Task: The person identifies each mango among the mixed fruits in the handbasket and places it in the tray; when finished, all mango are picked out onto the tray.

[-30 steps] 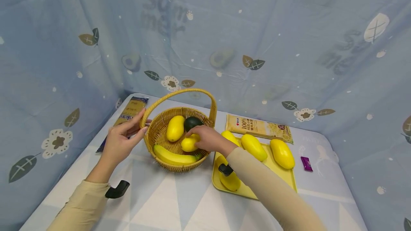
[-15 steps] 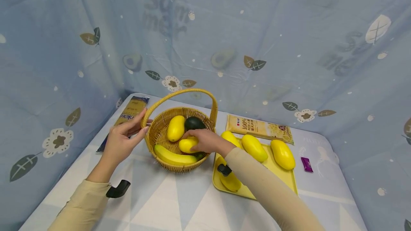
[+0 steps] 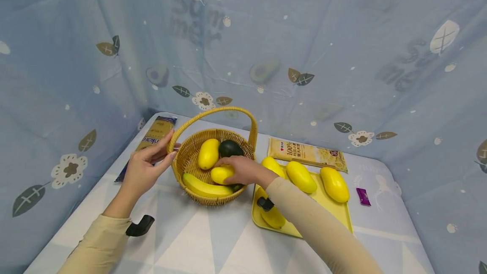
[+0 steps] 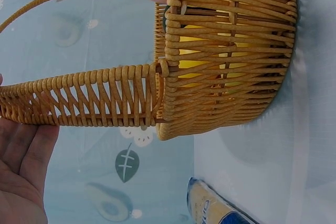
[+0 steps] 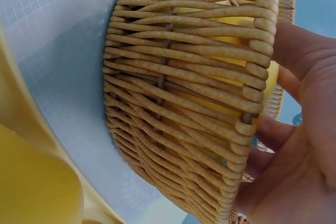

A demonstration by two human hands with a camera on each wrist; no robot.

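Observation:
A woven wicker basket [image 3: 213, 200] with a tall arched handle [image 3: 213, 111] stands on the table. My left hand [image 3: 142, 168] holds the handle near its left base, the thumb on the near side and the fingers behind it. Inside the basket my right hand [image 3: 245, 170] grips a smooth yellow fruit [image 3: 220, 175], its far end hidden by the fingers. Around it lie a yellow mango [image 3: 208, 154], a dark green avocado [image 3: 229, 148] and a banana [image 3: 205, 187]. In the right wrist view, the right fingers [image 5: 275, 132] reach over the basket's rim.
A yellow tray [image 3: 321, 219] with several mangoes [image 3: 335, 184] stands right of the basket, partly under the right forearm. Behind it lies a yellow pasta packet [image 3: 304, 153]. A blue-and-gold packet [image 3: 154, 134] is at the left, a small purple wrapper [image 3: 363, 196] at the right.
The right hand has shifted slightly left and down inside the basket, and the yellow fruit has moved with it. The left hand keeps its hold on the handle.

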